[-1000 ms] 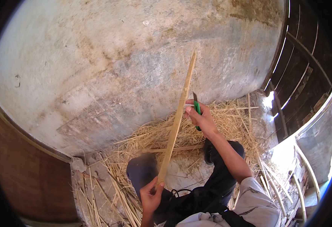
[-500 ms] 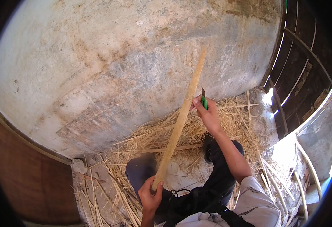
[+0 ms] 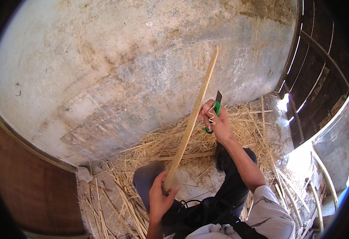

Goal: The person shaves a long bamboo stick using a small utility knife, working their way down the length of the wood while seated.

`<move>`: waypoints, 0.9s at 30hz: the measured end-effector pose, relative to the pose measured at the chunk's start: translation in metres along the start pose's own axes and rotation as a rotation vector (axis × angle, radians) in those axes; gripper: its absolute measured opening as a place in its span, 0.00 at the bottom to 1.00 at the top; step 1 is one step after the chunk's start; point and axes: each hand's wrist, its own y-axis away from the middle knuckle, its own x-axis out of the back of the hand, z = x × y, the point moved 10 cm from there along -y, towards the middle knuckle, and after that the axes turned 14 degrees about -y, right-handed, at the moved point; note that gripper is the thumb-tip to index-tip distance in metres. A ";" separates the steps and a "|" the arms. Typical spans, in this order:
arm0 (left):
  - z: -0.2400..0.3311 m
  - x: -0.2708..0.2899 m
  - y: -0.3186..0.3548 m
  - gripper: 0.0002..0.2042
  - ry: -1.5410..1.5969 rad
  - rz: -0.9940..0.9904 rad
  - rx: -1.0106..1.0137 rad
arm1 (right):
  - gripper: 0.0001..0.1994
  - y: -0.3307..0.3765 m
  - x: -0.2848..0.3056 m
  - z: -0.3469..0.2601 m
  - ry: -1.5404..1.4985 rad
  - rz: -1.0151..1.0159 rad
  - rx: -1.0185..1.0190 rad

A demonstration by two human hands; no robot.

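A long tan bamboo strip (image 3: 192, 117) slants up from my lap, its far end narrowing in front of the wall. Its near end is gripped between the thumb and fingers of my left hand (image 3: 160, 202). Partway up the strip, my right hand (image 3: 220, 126) is closed around a green utility knife (image 3: 217, 106), blade pointing up and away from me. A thin curled shaving (image 3: 211, 114) hangs over the right fingers. The right fingertips are close beside the strip; whether they touch it I cannot tell.
Loose shavings (image 3: 238, 127) are heaped along the foot of the stained wall (image 3: 114, 79). Long thin strips (image 3: 122, 203) lie on the floor to my left, and more poles (image 3: 292, 195) to my right. A brown panel (image 3: 31, 175) stands at far left, dark slats at right.
The strip has turned from its broad face to a narrower edge. My right hand has rotated, showing more of the knife and a curled shaving. The left fingers have shifted on the near end.
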 end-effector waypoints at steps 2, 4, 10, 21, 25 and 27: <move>-0.011 -0.009 -0.010 0.22 -0.022 0.036 -0.106 | 0.13 -0.002 -0.006 0.003 -0.073 -0.002 -0.036; -0.020 -0.018 -0.016 0.18 0.030 0.011 -0.092 | 0.13 -0.003 -0.004 0.000 -0.185 0.036 -0.066; -0.056 -0.035 -0.016 0.16 0.358 -0.126 0.154 | 0.09 -0.015 0.083 -0.030 -0.202 0.222 0.072; -0.027 -0.041 -0.008 0.21 0.621 -0.374 0.179 | 0.14 0.005 0.031 -0.021 1.285 0.072 -0.056; -0.016 -0.045 -0.006 0.20 0.706 -0.433 0.204 | 0.18 0.004 0.035 -0.001 0.449 0.037 -0.126; -0.013 -0.046 -0.006 0.18 0.705 -0.477 0.183 | 0.20 0.015 0.014 0.009 -0.066 -0.072 -0.263</move>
